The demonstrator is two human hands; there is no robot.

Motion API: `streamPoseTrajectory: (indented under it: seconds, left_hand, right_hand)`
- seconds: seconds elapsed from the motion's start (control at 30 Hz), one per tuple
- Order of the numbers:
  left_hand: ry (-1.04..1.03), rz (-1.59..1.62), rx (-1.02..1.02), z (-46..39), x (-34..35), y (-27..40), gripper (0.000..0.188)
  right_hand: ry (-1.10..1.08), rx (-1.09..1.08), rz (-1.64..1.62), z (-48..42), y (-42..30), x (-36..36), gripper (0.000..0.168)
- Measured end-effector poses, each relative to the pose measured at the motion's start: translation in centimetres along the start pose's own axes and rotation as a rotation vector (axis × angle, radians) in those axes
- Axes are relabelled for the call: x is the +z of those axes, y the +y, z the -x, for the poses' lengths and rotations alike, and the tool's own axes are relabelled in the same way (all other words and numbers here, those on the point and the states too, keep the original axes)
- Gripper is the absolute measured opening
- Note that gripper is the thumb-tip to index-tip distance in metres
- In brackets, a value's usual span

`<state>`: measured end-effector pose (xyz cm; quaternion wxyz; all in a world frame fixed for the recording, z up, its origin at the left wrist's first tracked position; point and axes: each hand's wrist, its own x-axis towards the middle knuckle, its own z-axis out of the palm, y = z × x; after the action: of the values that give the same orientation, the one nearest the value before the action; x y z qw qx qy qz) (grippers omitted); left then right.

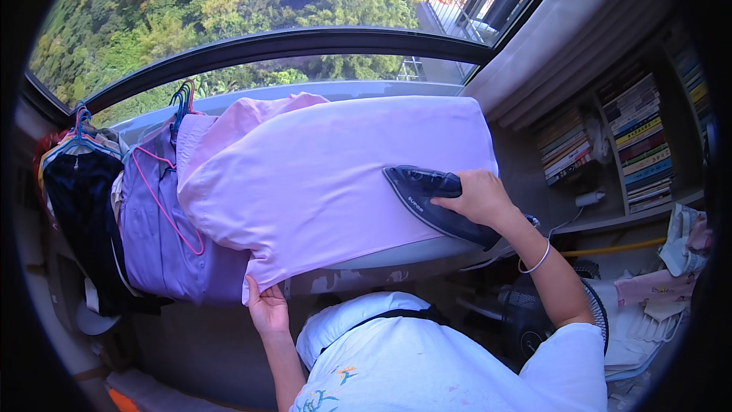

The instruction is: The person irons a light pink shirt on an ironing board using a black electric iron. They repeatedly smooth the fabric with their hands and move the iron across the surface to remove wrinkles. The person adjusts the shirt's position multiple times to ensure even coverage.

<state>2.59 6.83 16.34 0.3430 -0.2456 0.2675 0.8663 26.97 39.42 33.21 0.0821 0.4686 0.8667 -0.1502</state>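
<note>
A pink garment (320,171) lies spread over an ironing board (377,258), its far left part bunched in folds. My right hand (483,197) grips the handle of a dark Supor steam iron (437,206). The iron rests on the cloth at the right, its tip pointing to the upper left. Shallow creases run through the fabric left of the iron. At the near edge my left hand (267,304) pinches a corner of the garment between thumb and fingers.
Left of the board hang a purple garment (154,212), a pink hanger (166,200) and dark clothing (83,200) on hangers. A window (286,43) lies behind. To the right are a bookshelf (640,137), the iron's cord (557,226) and a black fan (529,320).
</note>
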Motion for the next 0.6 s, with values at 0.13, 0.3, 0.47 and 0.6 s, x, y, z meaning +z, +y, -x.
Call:
streamPoseTrajectory:
  seconds: [0.13, 0.3, 0.47, 0.6]
  left_hand:
    - [0.004, -0.034, 0.017, 0.0, -0.3, 0.4, 0.019]
    - [0.011, 0.035, 0.014, -0.1, -0.8, 0.5, 0.021]
    - [0.005, 0.031, -0.004, -0.4, -0.8, 0.4, 0.021]
    - [-0.016, 0.042, -0.032, -0.2, -0.9, 0.6, 0.021]
  right_hand:
    - [0.020, 0.109, -0.011, -1.1, 3.2, -0.6, 0.056]
    - [0.051, 0.262, -0.042, -2.6, 6.2, -1.7, 0.055]
    - [0.152, 0.292, -0.045, -5.3, 9.8, -1.8, 0.054]
    - [0.150, 0.348, -0.109, -7.0, 8.1, -3.2, 0.059]
